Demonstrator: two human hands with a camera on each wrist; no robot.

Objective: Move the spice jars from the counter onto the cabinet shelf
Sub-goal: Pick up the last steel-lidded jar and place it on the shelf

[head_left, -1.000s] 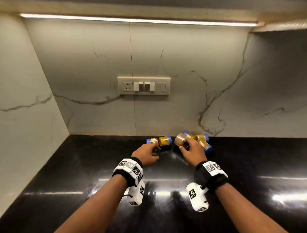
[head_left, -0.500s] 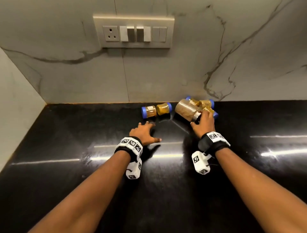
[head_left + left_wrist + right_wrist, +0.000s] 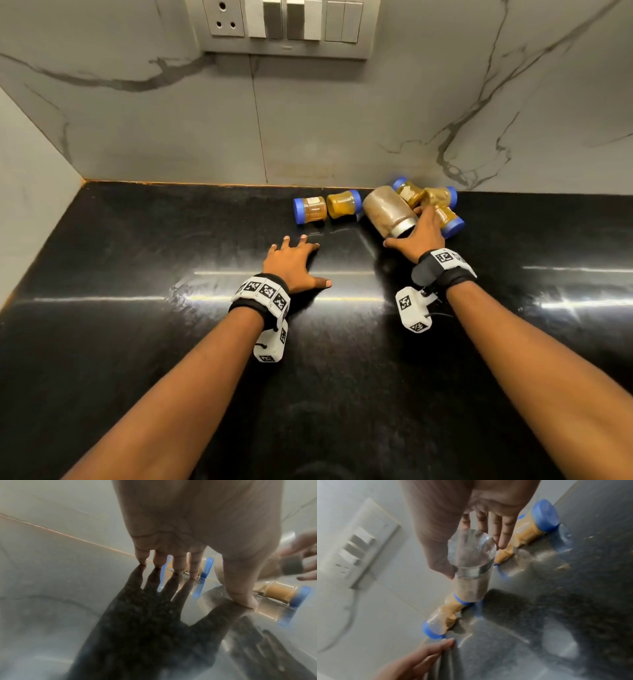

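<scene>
While the left hand (image 3: 294,264) lies flat on the black counter (image 3: 137,342), the right hand (image 3: 418,236) holds a large silver-lidded jar (image 3: 386,209) at the far edge.

At the left, the left hand's fingers (image 3: 178,563) are spread and straight, tips touching the glossy counter, holding nothing. Just beyond those fingertips two small blue-lidded spice jars (image 3: 327,208) lie on their sides, bottom to bottom, close to the marble wall (image 3: 171,137). Right of them the large jar of brown powder is tilted, its lid toward the person; the right thumb and fingers curl round the lid end, the thumb against its side in the right wrist view. Behind and right of that hand three more blue-lidded jars (image 3: 431,202) lie in a touching cluster by the wall. A switch panel (image 3: 284,27) sits on the wall above.
</scene>
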